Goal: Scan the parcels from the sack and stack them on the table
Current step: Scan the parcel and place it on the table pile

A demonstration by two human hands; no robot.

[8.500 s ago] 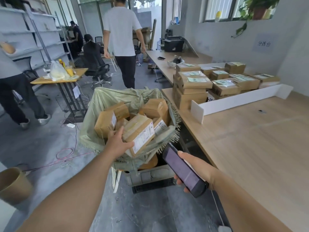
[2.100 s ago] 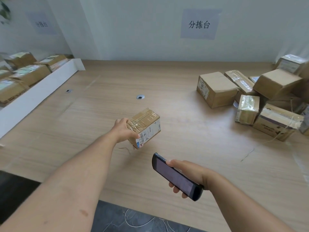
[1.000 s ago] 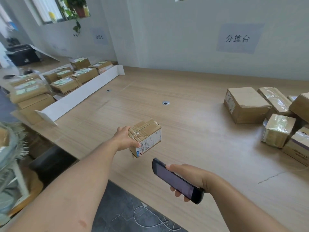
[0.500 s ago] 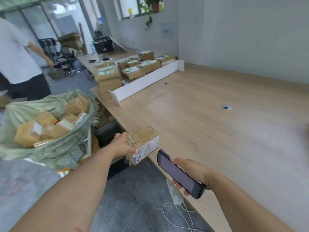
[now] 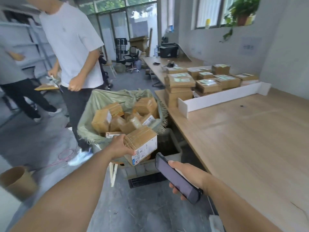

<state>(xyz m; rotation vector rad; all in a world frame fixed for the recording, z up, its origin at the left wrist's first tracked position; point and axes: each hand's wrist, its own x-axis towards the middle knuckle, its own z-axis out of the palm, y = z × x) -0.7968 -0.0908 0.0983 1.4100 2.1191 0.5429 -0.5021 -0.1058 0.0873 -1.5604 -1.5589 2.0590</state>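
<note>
Brown taped cardboard parcel with a white label on its near face, gripped at its left end by the left hand, fingers wrapped round it; a second ago held out over the bare table, now swung back to hang above the near rim of the green woven sack; just right of it the dark handheld scanner, clasped in the right hand as before, top end tipped toward the label. Likely meaning: parcel not yet stacked, scan perhaps unfinished; cannot tell which. Plenty more brown boxes left in the sack.

Light wooden table at right: labelled stacked parcels at its far left end; then a low white cardboard divider; then bare wood. Round the room: brown cardboard tube on the grey floor; a person in a white T-shirt beside the sack; black printer on a far desk; potted plant on the sill.
</note>
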